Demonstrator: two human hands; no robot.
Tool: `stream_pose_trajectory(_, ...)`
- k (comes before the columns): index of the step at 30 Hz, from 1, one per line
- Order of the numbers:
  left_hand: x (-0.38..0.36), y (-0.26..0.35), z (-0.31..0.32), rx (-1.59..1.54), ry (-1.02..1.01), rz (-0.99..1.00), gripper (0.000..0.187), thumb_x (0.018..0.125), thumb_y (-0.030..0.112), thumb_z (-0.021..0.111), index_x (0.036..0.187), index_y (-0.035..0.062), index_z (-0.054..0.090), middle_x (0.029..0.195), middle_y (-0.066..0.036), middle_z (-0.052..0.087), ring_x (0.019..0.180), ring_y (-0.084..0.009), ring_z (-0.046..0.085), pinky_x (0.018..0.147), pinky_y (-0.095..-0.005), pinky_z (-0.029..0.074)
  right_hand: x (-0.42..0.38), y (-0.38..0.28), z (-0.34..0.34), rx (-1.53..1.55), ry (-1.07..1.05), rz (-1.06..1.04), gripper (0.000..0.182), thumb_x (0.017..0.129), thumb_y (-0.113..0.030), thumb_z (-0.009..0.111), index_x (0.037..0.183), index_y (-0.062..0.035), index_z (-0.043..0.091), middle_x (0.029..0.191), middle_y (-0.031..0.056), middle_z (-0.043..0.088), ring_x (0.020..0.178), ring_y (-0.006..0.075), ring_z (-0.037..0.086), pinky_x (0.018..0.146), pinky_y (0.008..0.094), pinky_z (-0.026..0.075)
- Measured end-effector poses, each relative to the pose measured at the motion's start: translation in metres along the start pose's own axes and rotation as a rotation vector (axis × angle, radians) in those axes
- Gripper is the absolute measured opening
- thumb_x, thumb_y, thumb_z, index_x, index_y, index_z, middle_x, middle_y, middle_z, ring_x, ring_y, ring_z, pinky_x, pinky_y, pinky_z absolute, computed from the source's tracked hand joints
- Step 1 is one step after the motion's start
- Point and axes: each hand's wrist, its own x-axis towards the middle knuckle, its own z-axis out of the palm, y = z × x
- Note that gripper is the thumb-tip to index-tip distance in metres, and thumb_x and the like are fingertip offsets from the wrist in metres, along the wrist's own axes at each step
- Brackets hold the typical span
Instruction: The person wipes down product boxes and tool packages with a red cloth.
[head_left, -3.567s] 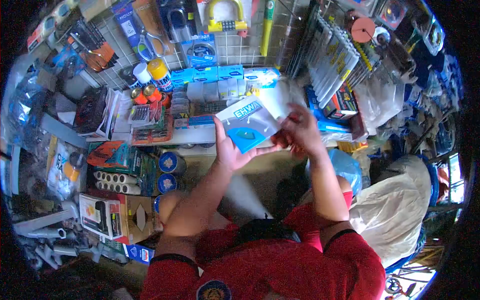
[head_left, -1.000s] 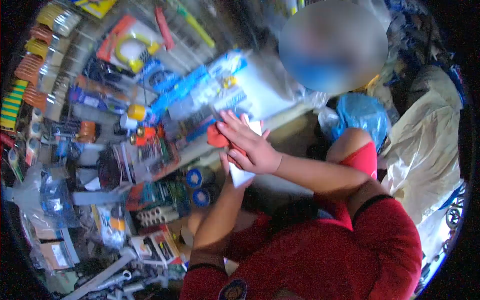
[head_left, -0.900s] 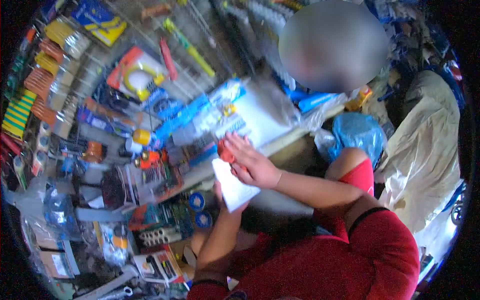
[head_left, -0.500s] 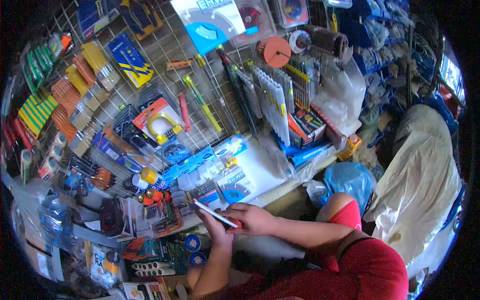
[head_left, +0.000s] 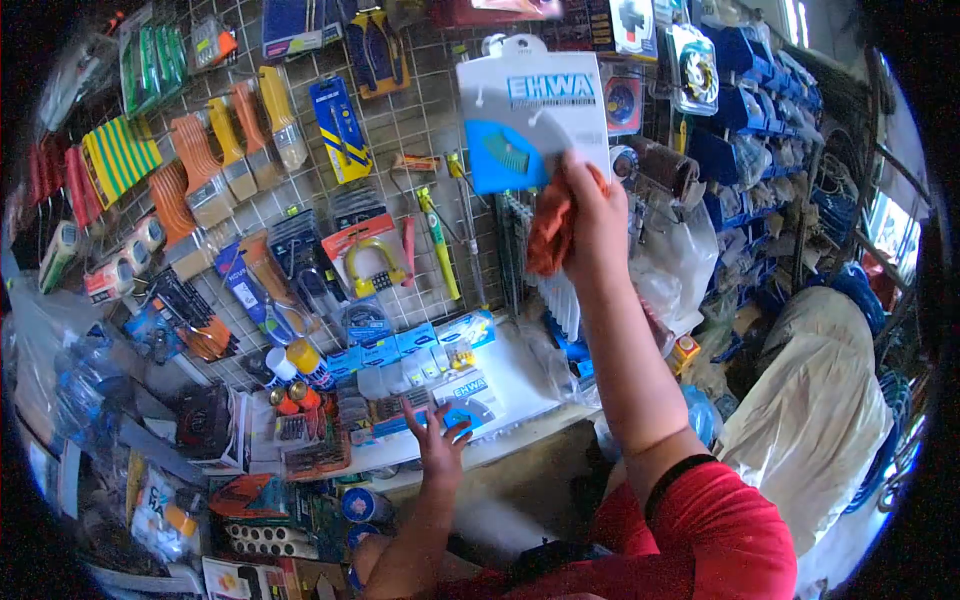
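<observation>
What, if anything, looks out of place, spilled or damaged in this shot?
Nothing looks plainly spilled or damaged, though the dark edges are hard to judge. One mild oddity: a crumpled orange cloth is bunched in the right hand together with the white-and-blue cardboard EHWA package; it seems loose and unpackaged.

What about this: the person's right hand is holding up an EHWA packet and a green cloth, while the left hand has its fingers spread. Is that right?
Not quite: the cloth is orange-red, not green, as the head view shows. The right hand does hold it up with the EHWA packet, and the left hand has its fingers spread.
</observation>
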Motion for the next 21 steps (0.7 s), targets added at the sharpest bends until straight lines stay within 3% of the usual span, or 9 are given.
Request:
stream_pose_trajectory(3,0.002,-0.005,-0.003,0.048,0.096,-0.161,0.073,0.101,0.046,0.054,0.154,0.0446,0.003,0.129,-0.012,0.055,0.090,-0.0335,0.066,0.083,-0.0600,0.049,0.032,0.001,0.008,-0.012,0.006,-0.036,0.018,0.096,-0.024,0.065,0.094,-0.0070,0.059,0.073,0.0028,0.060,0.056,0.0126,0.058,0.050,0.0267,0.046)
stream_pose_trajectory(10,0.000,0.003,-0.004,0.111,0.095,-0.183,0.077,0.100,0.039,0.058,0.154,0.0425,0.004,0.129,-0.011,0.056,0.092,-0.0326,0.065,0.085,-0.0597,0.047,0.063,0.013,-0.005,0.078,0.033,0.158,0.021,0.097,-0.029,0.064,0.101,-0.0084,0.058,0.076,0.0026,0.061,0.068,0.0160,0.063,0.058,0.0297,0.052)
stream_pose_trajectory(13,0.002,0.004,-0.004,0.096,0.071,-0.177,0.079,0.099,0.037,0.060,0.154,0.0411,0.004,0.130,-0.009,0.056,0.093,-0.0298,0.064,0.083,-0.0568,0.048,0.055,0.029,-0.022,0.117,-0.125,0.263,0.032,0.099,-0.040,0.061,0.099,-0.0085,0.060,0.078,0.0032,0.063,0.068,0.0159,0.063,0.057,0.0293,0.051)
stream_pose_trajectory(14,0.004,0.008,0.000,0.126,0.110,-0.160,0.080,0.099,0.037,0.060,0.155,0.0401,0.004,0.130,-0.009,0.056,0.093,-0.0283,0.064,0.081,-0.0539,0.048,0.039,0.032,-0.019,0.112,-0.122,0.279,0.032,0.099,-0.040,0.061,0.099,-0.0085,0.060,0.078,0.0032,0.063,0.068,0.0159,0.063,0.057,0.0293,0.051)
stream_pose_trajectory(16,0.008,0.006,-0.011,0.130,0.162,-0.117,0.081,0.098,0.037,0.062,0.156,0.0373,0.005,0.131,-0.008,0.056,0.094,-0.0242,0.064,0.079,-0.0468,0.048,-0.019,0.043,-0.014,-0.045,0.158,0.294,0.048,0.101,-0.049,0.052,0.086,-0.0039,0.063,0.062,0.0055,0.060,0.045,0.0165,0.056,0.042,0.0294,0.047)
stream_pose_trajectory(18,0.012,0.016,-0.012,0.066,0.187,0.003,0.079,0.097,0.040,0.063,0.156,0.0363,0.010,0.132,-0.009,0.055,0.098,-0.0245,0.062,0.081,-0.0437,0.048,-0.078,0.089,-0.052,-0.222,0.115,0.361,0.064,0.101,-0.059,0.041,0.080,-0.0040,0.064,0.060,0.0063,0.059,0.040,0.0167,0.053,0.037,0.0304,0.043)
stream_pose_trajectory(19,0.019,0.012,-0.025,0.058,0.216,0.055,0.079,0.096,0.043,0.062,0.156,0.0356,0.011,0.133,-0.010,0.053,0.101,-0.0254,0.061,0.084,-0.0434,0.048,-0.108,0.103,-0.068,-0.237,-0.014,0.577,0.072,0.101,-0.065,0.035,0.077,-0.0041,0.065,0.057,0.0061,0.058,0.038,0.0162,0.050,0.036,0.0310,0.040)
stream_pose_trajectory(20,0.035,-0.001,-0.051,0.000,0.210,-0.011,0.077,0.096,0.045,0.062,0.155,0.0334,0.014,0.134,-0.012,0.051,0.101,-0.0265,0.060,0.086,-0.0436,0.048,-0.136,0.132,-0.078,-0.427,0.080,0.648,0.068,0.101,-0.062,0.039,0.076,-0.0044,0.065,0.054,0.0063,0.056,0.034,0.0176,0.048,0.034,0.0334,0.040)
stream_pose_trajectory(21,0.018,0.031,-0.021,0.041,0.289,0.010,0.075,0.096,0.047,0.061,0.154,0.0313,0.016,0.133,-0.013,0.050,0.099,-0.0264,0.060,0.086,-0.0426,0.048,-0.159,0.148,-0.088,-0.533,-0.033,0.816,0.066,0.100,-0.060,0.043,0.076,-0.0033,0.065,0.053,0.0072,0.057,0.035,0.0189,0.051,0.034,0.0343,0.043)
